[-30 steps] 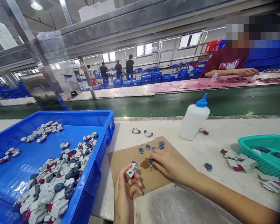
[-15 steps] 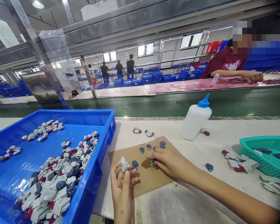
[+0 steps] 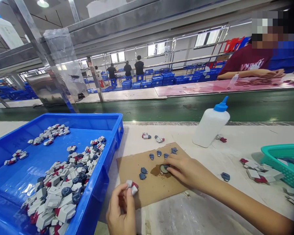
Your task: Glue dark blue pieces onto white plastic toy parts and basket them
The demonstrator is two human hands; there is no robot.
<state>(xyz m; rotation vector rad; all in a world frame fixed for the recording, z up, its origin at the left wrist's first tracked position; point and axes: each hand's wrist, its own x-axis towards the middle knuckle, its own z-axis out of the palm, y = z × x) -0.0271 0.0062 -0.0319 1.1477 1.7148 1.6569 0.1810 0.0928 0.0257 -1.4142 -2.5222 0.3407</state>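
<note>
My left hand [image 3: 122, 205] pinches a small white and red plastic part [image 3: 132, 187] between thumb and fingers, over the near left corner of a brown cardboard sheet [image 3: 156, 189]. My right hand [image 3: 186, 169] is closed at the fingertips around a small dark blue part, mostly hidden by the fingers. Under those fingertips sits a small round dish [image 3: 163, 169], at the edge of a wet brown patch [image 3: 155, 170] on the cardboard. Two dark blue parts [image 3: 143, 173] lie together left of the patch. Several more blue parts [image 3: 159, 153] stand along the sheet's far side.
At left, a blue tray [image 3: 107, 176] holds many white, red and blue parts. A white bottle [image 3: 209, 127] with a blue nozzle stands behind the cardboard. A green basket [image 3: 271, 156] and loose white parts [image 3: 262, 173] are at right. Beyond the green conveyor belt [image 3: 147, 111] a co-worker [image 3: 250, 62] sits.
My left hand has moved down and left; the part in it now shows a red end. A second blue part now lies beside the one left of the wet patch. The view has shifted slightly.
</note>
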